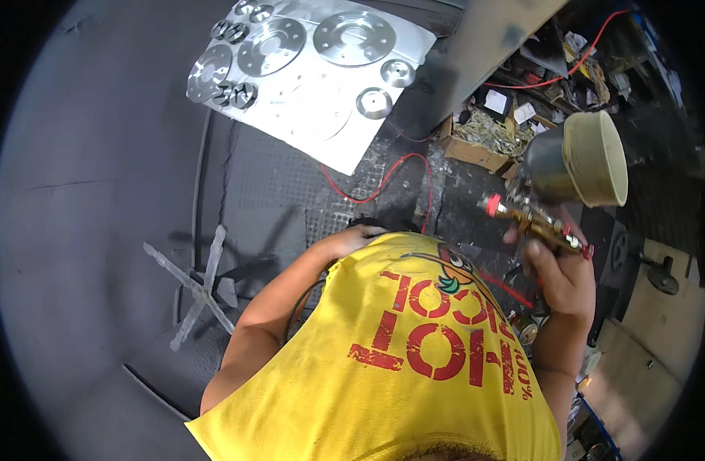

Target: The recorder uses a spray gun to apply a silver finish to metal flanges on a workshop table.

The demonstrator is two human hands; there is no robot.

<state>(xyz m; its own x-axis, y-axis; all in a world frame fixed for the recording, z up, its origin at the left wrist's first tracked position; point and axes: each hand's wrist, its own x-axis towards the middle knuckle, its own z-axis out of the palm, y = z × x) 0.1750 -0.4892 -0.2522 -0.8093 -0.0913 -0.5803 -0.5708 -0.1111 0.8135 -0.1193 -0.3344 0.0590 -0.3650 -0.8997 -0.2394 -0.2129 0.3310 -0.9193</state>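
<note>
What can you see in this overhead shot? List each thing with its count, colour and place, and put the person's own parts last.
Round metal flanges: about ten, silver, on the sheet at top.
Sheet: one, white, on the dark floor at top centre.
Cross-shaped stand: one, grey, left of centre.
Hose: one, red, looping on the floor at centre.
Cardboard box: one, brown, with scraps, upper right.
Spray gun: one, brass, with a dark cup and cream lid, held at right.
Shirt: one, yellow with red print, bottom centre.
Left hand: at centre, fingers hidden by the shirt.
Right hand: gripping the spray gun.
</note>
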